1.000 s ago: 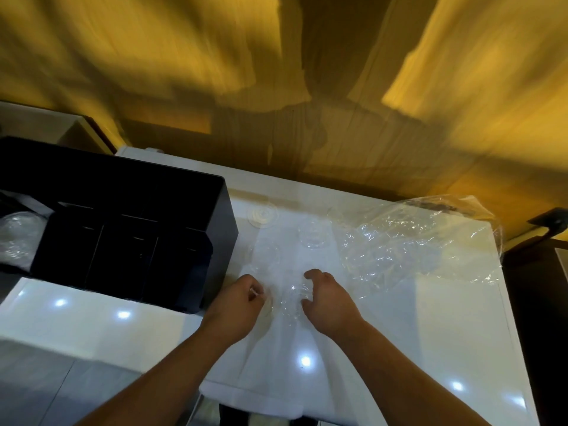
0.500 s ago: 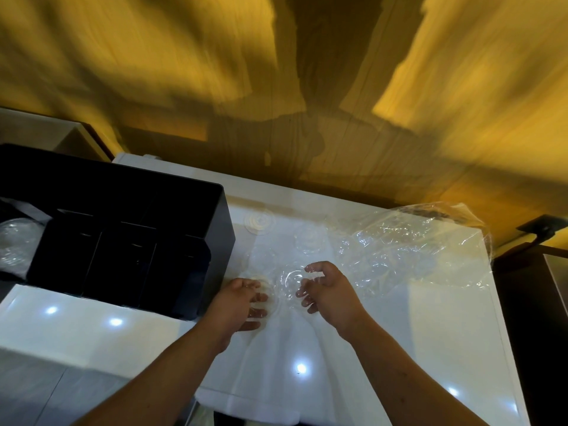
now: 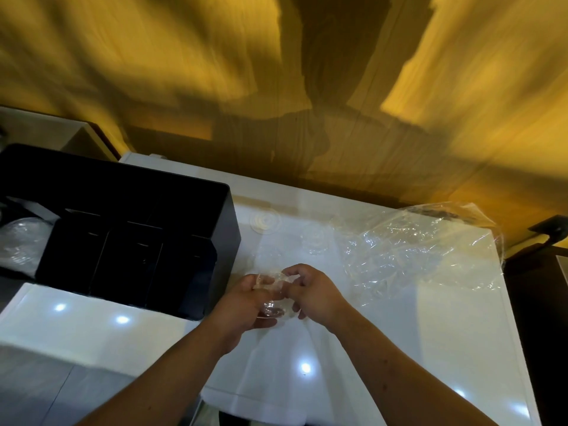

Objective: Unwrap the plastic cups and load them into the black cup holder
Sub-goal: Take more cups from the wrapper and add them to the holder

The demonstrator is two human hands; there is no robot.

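Black cup holder (image 3: 190, 241) blocks left; crumpled wrap (image 3: 415, 253) right; near counter (image 3: 353, 379) open.

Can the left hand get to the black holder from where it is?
Probably yes. The left hand sits just right of the holder, with only bare counter between, and the holder's top is open. But it shares a clear cup with the right hand.
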